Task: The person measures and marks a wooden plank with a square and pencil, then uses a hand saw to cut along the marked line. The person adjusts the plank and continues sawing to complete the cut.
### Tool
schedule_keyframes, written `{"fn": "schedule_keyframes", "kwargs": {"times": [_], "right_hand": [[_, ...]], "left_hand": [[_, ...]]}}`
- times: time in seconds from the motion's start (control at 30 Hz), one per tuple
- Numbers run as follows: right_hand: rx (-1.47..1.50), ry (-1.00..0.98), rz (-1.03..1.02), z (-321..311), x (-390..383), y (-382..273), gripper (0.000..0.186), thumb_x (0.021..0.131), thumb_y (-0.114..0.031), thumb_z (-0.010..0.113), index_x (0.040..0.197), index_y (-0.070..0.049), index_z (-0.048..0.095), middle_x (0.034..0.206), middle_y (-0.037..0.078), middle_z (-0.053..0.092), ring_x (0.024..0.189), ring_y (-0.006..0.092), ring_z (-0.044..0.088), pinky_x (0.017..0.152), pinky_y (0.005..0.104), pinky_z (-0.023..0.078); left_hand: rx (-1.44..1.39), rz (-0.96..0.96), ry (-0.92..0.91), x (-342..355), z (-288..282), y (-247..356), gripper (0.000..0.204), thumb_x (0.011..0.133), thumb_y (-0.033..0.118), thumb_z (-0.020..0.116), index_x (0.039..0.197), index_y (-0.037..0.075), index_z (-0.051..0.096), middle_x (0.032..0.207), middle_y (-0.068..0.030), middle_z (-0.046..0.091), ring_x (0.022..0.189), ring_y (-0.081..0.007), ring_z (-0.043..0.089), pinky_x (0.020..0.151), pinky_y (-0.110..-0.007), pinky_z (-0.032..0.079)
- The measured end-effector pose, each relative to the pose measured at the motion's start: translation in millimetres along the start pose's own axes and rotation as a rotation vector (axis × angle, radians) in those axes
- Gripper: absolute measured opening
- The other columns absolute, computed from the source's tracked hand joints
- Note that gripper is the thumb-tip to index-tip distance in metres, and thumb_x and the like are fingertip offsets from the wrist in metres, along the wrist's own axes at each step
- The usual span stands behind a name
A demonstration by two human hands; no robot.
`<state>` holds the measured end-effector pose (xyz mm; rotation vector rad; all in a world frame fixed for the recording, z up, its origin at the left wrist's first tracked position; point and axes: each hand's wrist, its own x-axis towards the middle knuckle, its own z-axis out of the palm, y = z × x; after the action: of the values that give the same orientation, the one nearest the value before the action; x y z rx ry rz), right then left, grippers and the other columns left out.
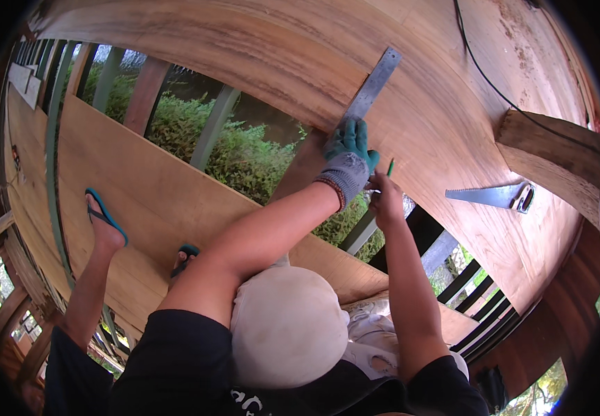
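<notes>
My left hand (348, 154), in a grey and green work glove, presses a flat metal ruler (376, 80) against a wooden sheet (300, 52). The ruler's lower end is covered by my gloved fingers, so I cannot tell whether it has a crosspiece. Close beside the glove, my bare right hand (387, 204) is closed round a green pencil (390, 166), whose upper end sticks up above the fingers. The sheet has brown wavy grain and its edge runs just under my left hand.
A handsaw (483, 197) lies on the sheet at right, near a thick wooden beam (553, 156) with a black cable (490, 83). Gaps between green joists (215, 128) open onto plants below. A person's foot in a flip-flop (106, 215) stands on another plywood sheet (147, 187).
</notes>
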<state>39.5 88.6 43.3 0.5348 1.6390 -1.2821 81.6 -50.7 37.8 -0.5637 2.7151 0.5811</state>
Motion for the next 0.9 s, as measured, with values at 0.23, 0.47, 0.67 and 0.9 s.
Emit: {"fn": "schedule_keyframes", "kwargs": {"times": [0.23, 0.47, 0.67, 0.9], "right_hand": [[-0.267, -0.033, -0.376, -56.9, 7.4, -57.6, 0.035, 0.097, -0.015, 0.047, 0.127, -0.004, 0.063, 0.074, 0.001, 0.055, 0.052, 0.0053, 0.042, 0.044, 0.0233, 0.032], [-0.412, -0.186, -0.674, -38.0, -7.2, -213.0, 0.052, 0.091, -0.008, 0.061, 0.141, 0.004, 0.048, 0.095, 0.008, 0.066, 0.074, 0.0108, 0.062, 0.065, 0.0241, 0.049], [-0.432, -0.544, -0.741, 39.1, -4.5, -206.2, 0.036, 0.095, -0.012, 0.064, 0.127, 0.004, 0.061, 0.099, 0.007, 0.069, 0.093, 0.0142, 0.065, 0.080, 0.0266, 0.051], [-0.780, -0.445, -0.633, 72.8, 39.3, -141.3, 0.025, 0.097, -0.025, 0.066, 0.105, -0.002, 0.073, 0.074, 0.002, 0.065, 0.069, 0.0089, 0.060, 0.064, 0.0289, 0.049]], "left_hand": [[0.259, 0.073, -0.045, 1.1, -6.6, 4.4, 0.028, 0.096, 0.022, 0.059, 0.121, 0.010, 0.060, 0.162, -0.0277, 0.022, 0.146, -0.0523, 0.025, 0.111, -0.065, 0.035], [0.137, 0.032, -0.093, 10.4, 3.2, 15.3, 0.029, 0.093, 0.020, 0.062, 0.120, 0.012, 0.062, 0.160, -0.0284, 0.024, 0.145, -0.0521, 0.027, 0.104, -0.071, 0.037], [-0.005, -0.140, 0.168, 12.2, 47.6, 5.0, 0.029, 0.091, 0.018, 0.063, 0.119, 0.009, 0.062, 0.154, -0.0259, 0.035, 0.139, -0.0488, 0.037, 0.100, -0.068, 0.040], [-0.060, -0.073, 0.045, 6.1, -2.5, 15.2, 0.039, 0.094, 0.023, 0.059, 0.127, 0.004, 0.059, 0.139, -0.0197, 0.055, 0.124, -0.0319, 0.056, 0.096, -0.046, 0.048]]}}
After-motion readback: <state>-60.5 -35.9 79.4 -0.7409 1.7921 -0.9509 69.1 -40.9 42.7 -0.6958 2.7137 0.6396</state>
